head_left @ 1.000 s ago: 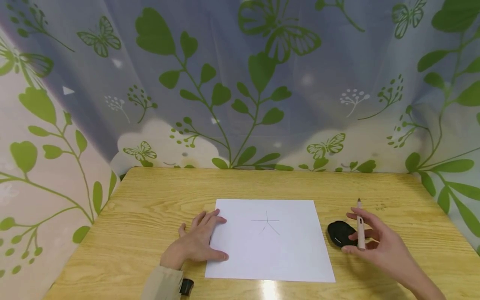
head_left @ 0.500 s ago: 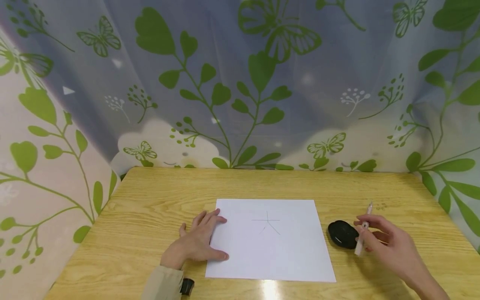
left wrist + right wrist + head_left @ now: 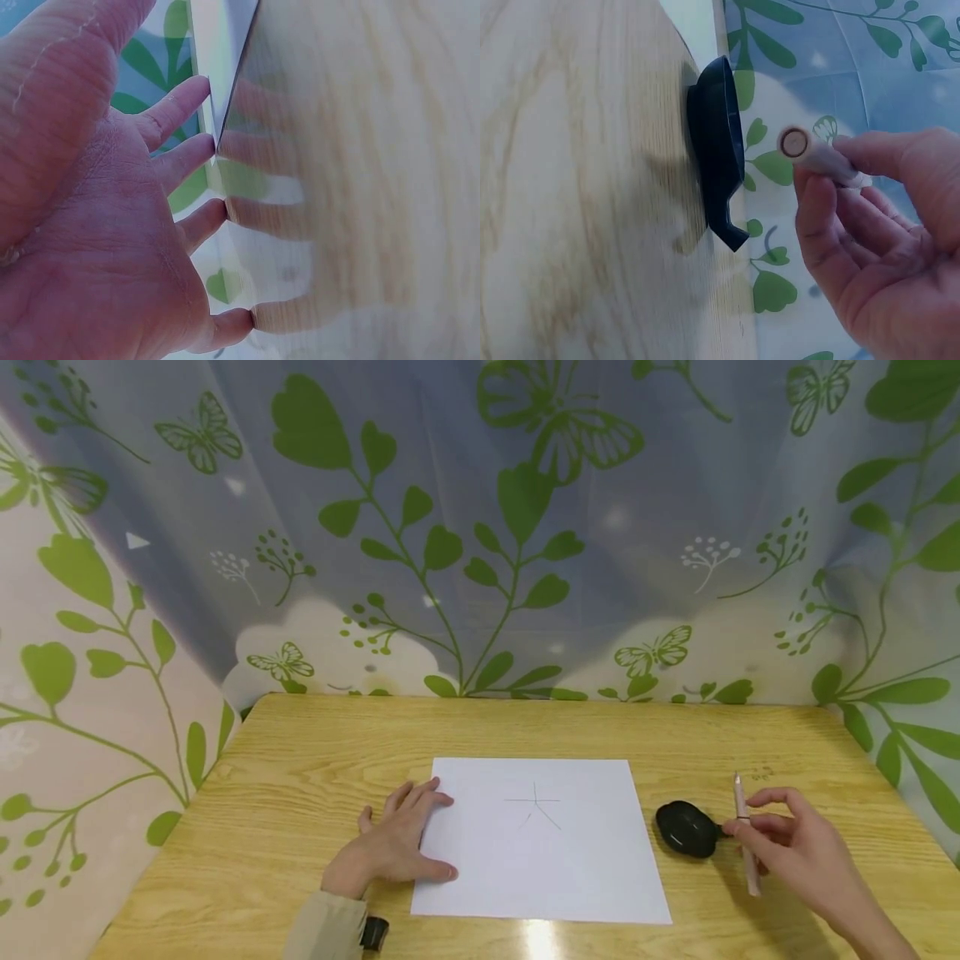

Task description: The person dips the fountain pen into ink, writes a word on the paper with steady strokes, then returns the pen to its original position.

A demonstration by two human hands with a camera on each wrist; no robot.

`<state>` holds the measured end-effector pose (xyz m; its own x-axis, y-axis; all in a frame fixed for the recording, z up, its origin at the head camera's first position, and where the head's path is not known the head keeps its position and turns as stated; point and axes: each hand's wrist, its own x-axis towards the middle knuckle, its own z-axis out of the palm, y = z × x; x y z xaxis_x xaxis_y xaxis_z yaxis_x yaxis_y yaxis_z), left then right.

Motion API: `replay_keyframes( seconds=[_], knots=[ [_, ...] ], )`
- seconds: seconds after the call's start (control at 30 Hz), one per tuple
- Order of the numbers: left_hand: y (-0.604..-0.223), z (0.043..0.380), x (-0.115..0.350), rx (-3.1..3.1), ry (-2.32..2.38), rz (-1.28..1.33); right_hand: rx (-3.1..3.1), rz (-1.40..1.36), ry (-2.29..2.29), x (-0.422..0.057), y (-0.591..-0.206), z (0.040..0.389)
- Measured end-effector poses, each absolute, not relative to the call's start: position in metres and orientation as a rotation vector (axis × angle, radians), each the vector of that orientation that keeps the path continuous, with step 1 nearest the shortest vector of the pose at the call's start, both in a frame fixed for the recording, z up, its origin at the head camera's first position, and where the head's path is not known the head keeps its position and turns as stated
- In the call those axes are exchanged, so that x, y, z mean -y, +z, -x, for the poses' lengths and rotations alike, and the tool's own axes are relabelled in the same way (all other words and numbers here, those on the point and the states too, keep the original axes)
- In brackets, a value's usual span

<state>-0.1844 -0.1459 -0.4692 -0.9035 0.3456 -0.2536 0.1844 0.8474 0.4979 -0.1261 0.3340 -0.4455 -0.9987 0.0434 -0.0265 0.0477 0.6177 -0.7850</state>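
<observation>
A white sheet of paper (image 3: 480, 877) lies on the wooden table. Thin dark strokes (image 3: 535, 801) cross on its upper half, with two slanting lines below. My left hand (image 3: 397, 839) rests over the paper's left edge, fingers spread, thumb on the sheet; in the left wrist view the fingertips touch the tabletop beside a paper corner (image 3: 232, 60). My right hand (image 3: 802, 852) pinches a pale pinkish pen (image 3: 750, 868) between thumb and fingers, its pointed tip facing away. The right wrist view shows the pen's round butt end (image 3: 794, 142). Just left of this hand sits a black oval dish (image 3: 686, 829) with a short handle.
The wooden table (image 3: 337, 735) ends at the back against a curtain (image 3: 480, 568) printed with green leaves and butterflies, which also hangs at both sides. Small dark marks (image 3: 761, 773) lie on the table beyond the right hand. A black piece (image 3: 373, 933) shows at the left cuff.
My right hand has drawn right, away from the black dish, uncovering its handle. The pen has turned in its fingers; its tip looked dark earlier and looks light now. The left hand stays put.
</observation>
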Motion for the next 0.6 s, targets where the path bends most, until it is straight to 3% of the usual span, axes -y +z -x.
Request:
replay_keyframes(
  seconds=[0.2,0.6],
  knots=[
    [-0.470,0.184,0.147,-2.692,0.671,-0.399,-2.883,-0.248,-1.131,-0.336,-0.444,0.128],
    [-0.461,0.182,0.144,-2.692,0.665,-0.413,-2.990,-0.190,-0.885,-0.341,-0.454,0.130]
  ],
)
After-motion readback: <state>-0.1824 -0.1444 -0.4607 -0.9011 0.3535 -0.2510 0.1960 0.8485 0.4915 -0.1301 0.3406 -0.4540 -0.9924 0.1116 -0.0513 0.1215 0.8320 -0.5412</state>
